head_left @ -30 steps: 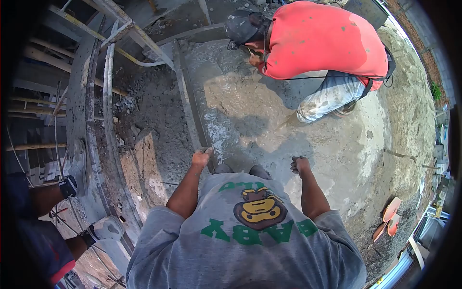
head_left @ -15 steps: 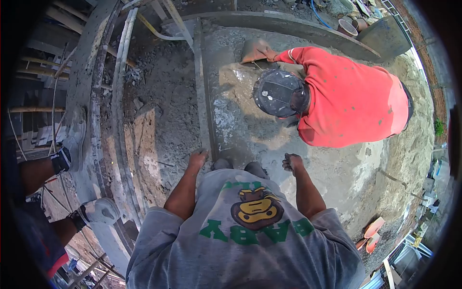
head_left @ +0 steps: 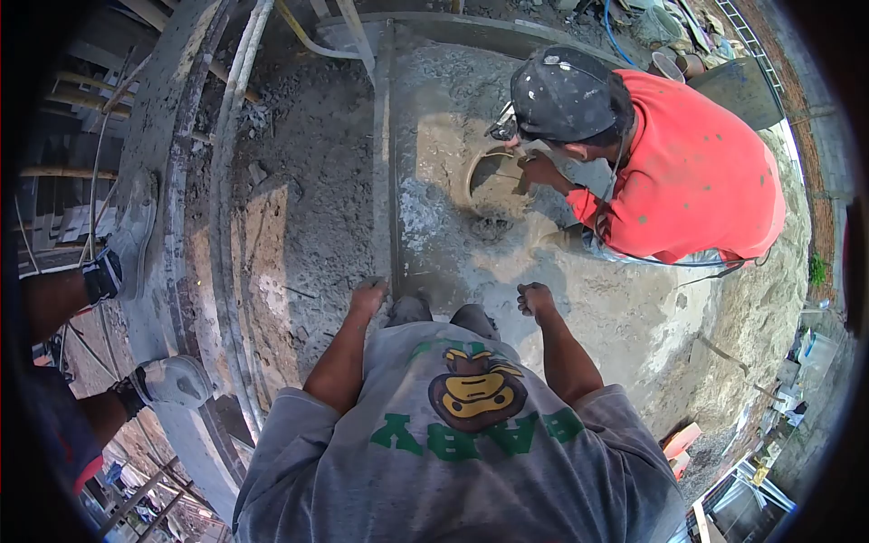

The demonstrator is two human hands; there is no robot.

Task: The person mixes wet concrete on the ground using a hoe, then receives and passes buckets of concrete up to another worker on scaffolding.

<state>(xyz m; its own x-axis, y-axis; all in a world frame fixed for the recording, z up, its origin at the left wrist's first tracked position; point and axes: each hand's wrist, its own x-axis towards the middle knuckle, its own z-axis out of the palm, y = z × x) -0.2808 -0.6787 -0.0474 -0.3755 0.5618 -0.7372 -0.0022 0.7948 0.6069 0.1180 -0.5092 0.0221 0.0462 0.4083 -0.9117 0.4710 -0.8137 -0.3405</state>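
My left hand (head_left: 369,295) is beside my left knee, fingers curled, close to the long straight strip (head_left: 384,181) standing up from the wet cement. My right hand (head_left: 536,300) hovers above the grey floor, right of my knees, closed in a loose fist. I see nothing held in either hand. Ahead, a co-worker in a red top (head_left: 692,172) and a spattered dark cap (head_left: 566,93) bends over a tilted round container (head_left: 472,176) with mortar inside. The co-worker's hand (head_left: 545,170) is at its rim.
Rough wet cement (head_left: 335,154) lies left of the strip. Further left run pale poles (head_left: 226,172) and a concrete ledge (head_left: 149,335), where another person's shoes (head_left: 176,380) rest. Buckets (head_left: 667,65) and a blue hose (head_left: 614,36) are at the far right; orange pieces (head_left: 681,441) lie lower right.
The co-worker has raised their head and shifted right and back; their hand has left the far patch, and the round container now shows before them. My right hand moved slightly left.
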